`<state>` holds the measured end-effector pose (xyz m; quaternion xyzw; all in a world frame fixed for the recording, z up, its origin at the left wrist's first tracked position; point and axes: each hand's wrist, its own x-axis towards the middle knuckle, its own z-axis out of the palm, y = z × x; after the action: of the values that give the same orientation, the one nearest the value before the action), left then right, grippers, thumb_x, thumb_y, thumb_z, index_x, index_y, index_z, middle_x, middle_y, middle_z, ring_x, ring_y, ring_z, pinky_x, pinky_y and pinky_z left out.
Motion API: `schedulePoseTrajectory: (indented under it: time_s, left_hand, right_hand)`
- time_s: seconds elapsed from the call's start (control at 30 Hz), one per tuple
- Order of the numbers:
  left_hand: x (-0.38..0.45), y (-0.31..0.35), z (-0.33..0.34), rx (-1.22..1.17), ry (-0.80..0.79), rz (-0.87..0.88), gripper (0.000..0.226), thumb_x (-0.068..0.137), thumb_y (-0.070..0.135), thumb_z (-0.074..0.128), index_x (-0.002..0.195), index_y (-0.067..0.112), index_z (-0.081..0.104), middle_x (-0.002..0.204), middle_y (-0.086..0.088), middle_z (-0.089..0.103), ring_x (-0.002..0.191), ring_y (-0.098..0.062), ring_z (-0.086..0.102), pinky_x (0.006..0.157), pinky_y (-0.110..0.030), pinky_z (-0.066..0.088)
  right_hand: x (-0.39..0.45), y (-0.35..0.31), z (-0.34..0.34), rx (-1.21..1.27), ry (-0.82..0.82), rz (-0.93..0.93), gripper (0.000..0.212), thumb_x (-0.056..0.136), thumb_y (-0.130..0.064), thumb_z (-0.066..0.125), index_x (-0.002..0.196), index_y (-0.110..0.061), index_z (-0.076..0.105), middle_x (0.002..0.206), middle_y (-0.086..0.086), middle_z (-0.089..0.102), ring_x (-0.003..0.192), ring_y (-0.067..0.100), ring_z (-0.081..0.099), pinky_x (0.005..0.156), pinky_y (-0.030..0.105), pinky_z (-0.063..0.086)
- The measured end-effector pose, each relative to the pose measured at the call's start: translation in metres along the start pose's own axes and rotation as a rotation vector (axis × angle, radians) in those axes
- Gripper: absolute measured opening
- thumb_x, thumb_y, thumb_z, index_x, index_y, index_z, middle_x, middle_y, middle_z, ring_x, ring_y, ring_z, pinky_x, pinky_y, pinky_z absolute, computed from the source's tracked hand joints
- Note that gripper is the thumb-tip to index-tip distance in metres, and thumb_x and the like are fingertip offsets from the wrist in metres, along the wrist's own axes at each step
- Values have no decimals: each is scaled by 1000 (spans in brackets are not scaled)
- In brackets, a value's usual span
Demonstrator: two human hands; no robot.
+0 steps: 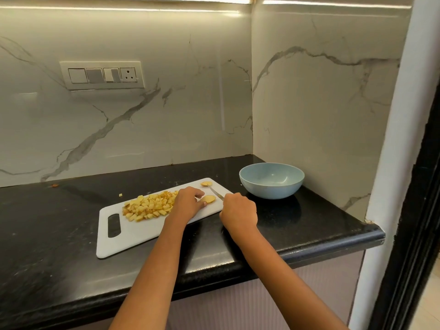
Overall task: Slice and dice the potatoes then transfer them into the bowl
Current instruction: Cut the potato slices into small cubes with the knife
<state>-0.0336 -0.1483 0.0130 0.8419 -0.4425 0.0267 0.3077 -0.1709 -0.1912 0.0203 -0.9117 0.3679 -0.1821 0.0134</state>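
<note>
a potato slice (208,199) lies on the white cutting board (133,234), pinned at the curled fingertips of the left hand (187,201); just right of them the right hand (238,209) grips a knife (217,193), its tip near a second slice (206,183). diced potato (148,206) is heaped behind the left fingers, and the blue bowl (271,180) stands beyond the right hand

The cutting board (133,236) is white, on a black speckled counter (59,246). Diced potato (148,206) is pale yellow with brown skin edges, like the two slices (208,199). The bowl (272,181) is light blue. The wall (142,120) is white marble with grey veins.
</note>
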Motion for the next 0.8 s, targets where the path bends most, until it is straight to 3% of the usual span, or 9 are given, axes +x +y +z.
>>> schedulePoseTrajectory:
  time_s: [0.2, 0.43, 0.8]
  left_hand:
    - [1, 2, 1, 28, -9, -11, 34, 86, 18, 64, 119, 7, 62, 120, -9, 63, 105, -22, 58, 93, -31, 45]
    - [1, 1, 1, -14, -1, -16, 40, 86, 21, 65, 122, 6, 59, 123, -10, 61, 109, -22, 57, 97, -33, 44]
    - [-1, 4, 2, 4, 2, -12, 29, 88, 20, 62, 113, 8, 66, 115, -9, 66, 100, -21, 60, 86, -28, 43]
  right_hand:
    - [-2, -3, -4, -54, -30, -111, 26, 97, -19, 49, 120, -9, 54, 110, 10, 61, 96, 20, 61, 71, 25, 43]
    - [-6, -6, -6, 20, -27, -17, 25, 96, -17, 47, 120, -9, 53, 109, 9, 61, 95, 21, 61, 73, 28, 46]
    - [-19, -10, -7, 21, -20, -54, 27, 97, -21, 47, 119, -8, 54, 109, 10, 61, 94, 21, 62, 75, 28, 46]
